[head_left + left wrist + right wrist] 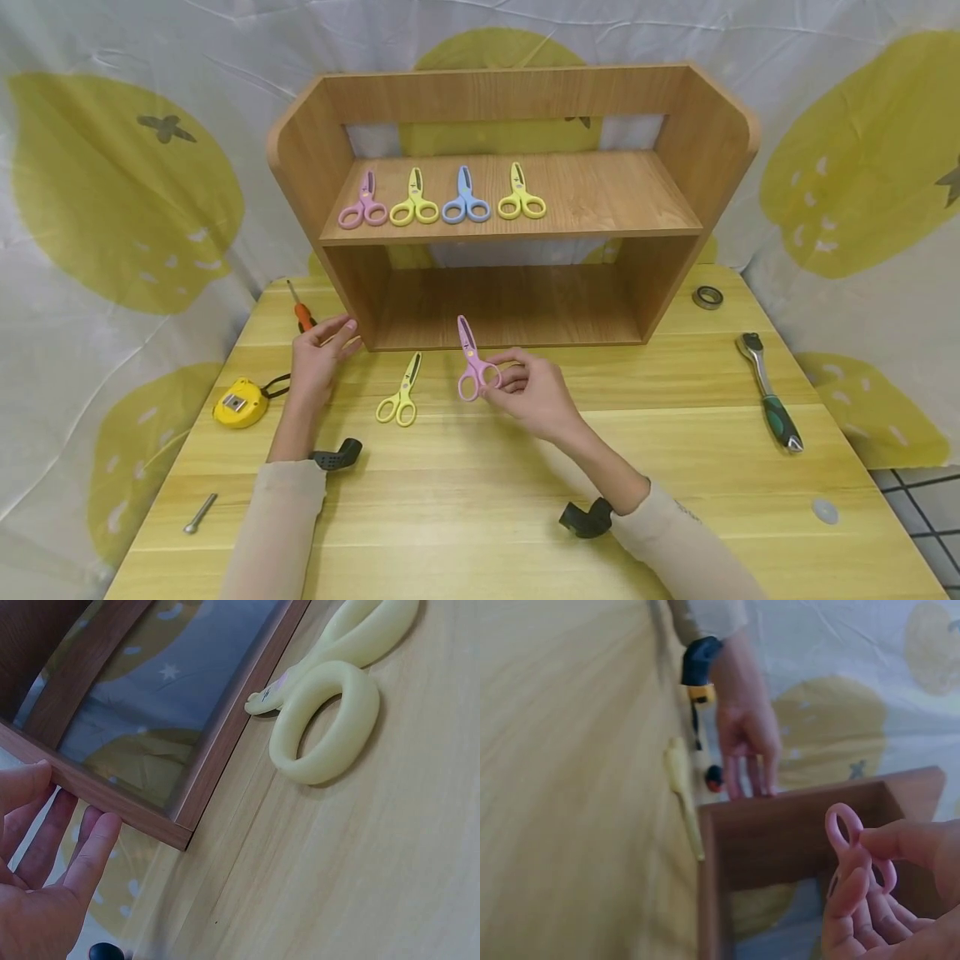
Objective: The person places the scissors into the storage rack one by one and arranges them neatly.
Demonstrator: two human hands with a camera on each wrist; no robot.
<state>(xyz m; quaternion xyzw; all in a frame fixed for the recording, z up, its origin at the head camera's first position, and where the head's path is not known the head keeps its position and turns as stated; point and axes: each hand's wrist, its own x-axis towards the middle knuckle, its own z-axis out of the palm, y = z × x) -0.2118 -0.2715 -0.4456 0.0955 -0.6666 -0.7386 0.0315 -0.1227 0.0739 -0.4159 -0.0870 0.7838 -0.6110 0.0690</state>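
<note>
My right hand point(536, 396) pinches a handle loop of pink scissors point(472, 355), held above the table in front of the lower shelf, blades pointing away. In the right wrist view the pink scissors point(843, 823) sit between thumb and fingers. My left hand point(313, 360) touches the left side of the wooden shelf unit point(510, 232); its fingertips rest along the panel edge in the left wrist view. Yellow scissors point(405, 392) lie on the table between the hands. Along the upper shelf stand out pink scissors point(365, 202), yellow scissors point(414, 200), blue scissors point(466, 198) and more yellow scissors point(518, 195).
Left of the shelf lie an orange-handled screwdriver point(302, 315), a yellow tape measure point(240, 403) and a bolt point(200, 513). To the right are a bearing ring point(707, 297), a green-handled ratchet wrench point(768, 396) and a small pale disc point(825, 511). Lemon-print cloth hangs behind.
</note>
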